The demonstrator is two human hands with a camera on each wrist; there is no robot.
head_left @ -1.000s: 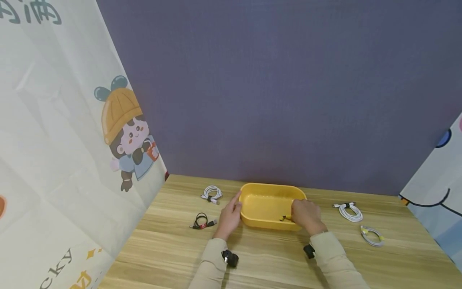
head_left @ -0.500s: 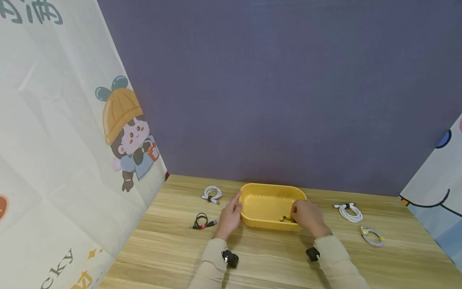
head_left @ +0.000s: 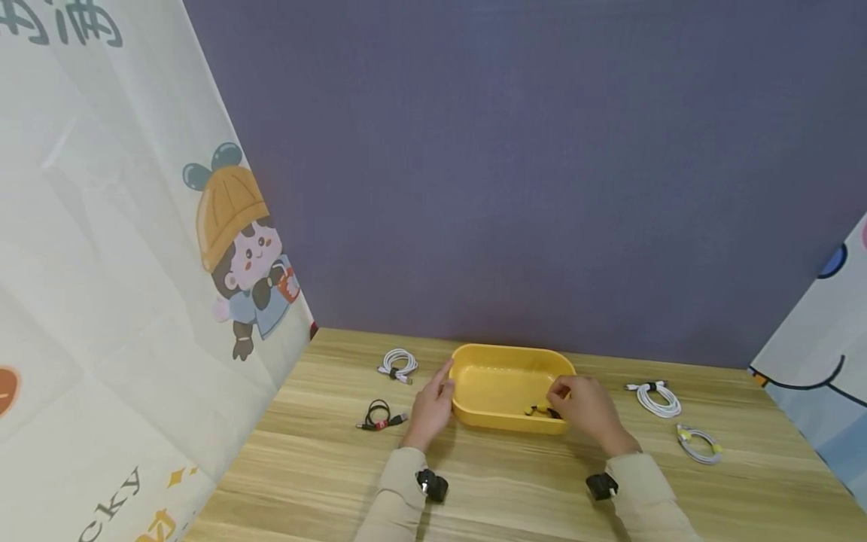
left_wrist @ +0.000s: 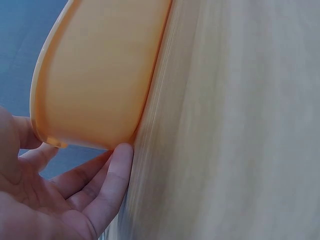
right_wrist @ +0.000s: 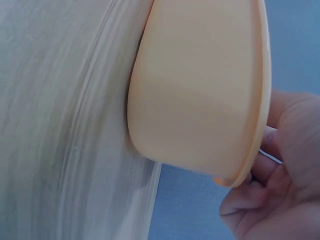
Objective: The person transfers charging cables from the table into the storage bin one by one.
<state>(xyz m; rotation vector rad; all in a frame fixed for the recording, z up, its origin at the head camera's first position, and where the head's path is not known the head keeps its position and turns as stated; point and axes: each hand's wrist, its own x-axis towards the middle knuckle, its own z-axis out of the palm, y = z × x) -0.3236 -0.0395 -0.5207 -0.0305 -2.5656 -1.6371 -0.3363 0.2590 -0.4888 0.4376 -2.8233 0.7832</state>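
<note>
A yellow oval tub stands on the wooden table near the back wall. My left hand rests with straight fingers against the tub's left end. In the left wrist view its fingers lie under the rim of the tub. My right hand is at the tub's right end, fingers curled on the black end of a small yellow and black cable lying inside. The right wrist view shows that hand curled behind the rim of the tub.
Left of the tub lie a white coiled cable and a black cable with a red tie. To the right lie a white coil and a white cable with yellow ties. Printed curtains hang at both sides.
My right wrist and forearm have swung right and toward me while the fingertips stayed at the cable. More of the cable shows. The left hand and tub have not moved.
</note>
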